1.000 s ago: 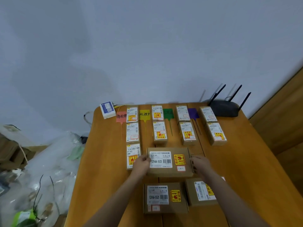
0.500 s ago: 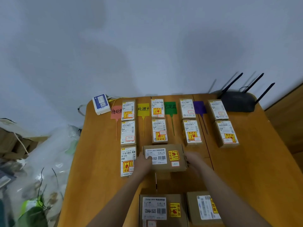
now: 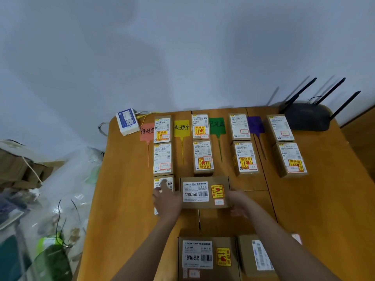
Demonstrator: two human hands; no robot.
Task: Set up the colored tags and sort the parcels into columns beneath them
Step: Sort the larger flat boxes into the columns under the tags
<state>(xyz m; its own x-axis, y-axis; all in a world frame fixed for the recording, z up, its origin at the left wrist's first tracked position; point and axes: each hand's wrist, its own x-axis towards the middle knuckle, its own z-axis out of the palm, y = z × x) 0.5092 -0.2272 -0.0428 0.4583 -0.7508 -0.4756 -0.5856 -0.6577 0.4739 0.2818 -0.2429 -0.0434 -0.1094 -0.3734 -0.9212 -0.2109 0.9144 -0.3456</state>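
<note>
A pale grey wall backs a wooden table point(image 3: 125, 199), with a black router point(image 3: 308, 116) in its far right corner and a small white box point(image 3: 127, 121) in its far left corner. Along the far edge lie 4 colored tags: a pink tag point(image 3: 146, 131), a yellow tag point(image 3: 181, 127), a green tag point(image 3: 217, 125) and a purple tag point(image 3: 255, 124). Small labelled parcels sit in columns just right of each tag, 2 visible per column, with a 3rd parcel point(image 3: 162, 182) in the left column partly hidden by the left hand point(image 3: 167, 200). A wide brown parcel point(image 3: 205, 192) lies flat on the table at the near end of the yellow tag's column. The left hand rests against its left edge with fingers spread loosely; the right hand point(image 3: 238, 201) is blurred at its right edge, and I cannot tell whether either hand grips it. Nearer lie 2 more parcels: another wide parcel point(image 3: 207, 258) and a smaller parcel point(image 3: 256, 255) just right of it.
</note>
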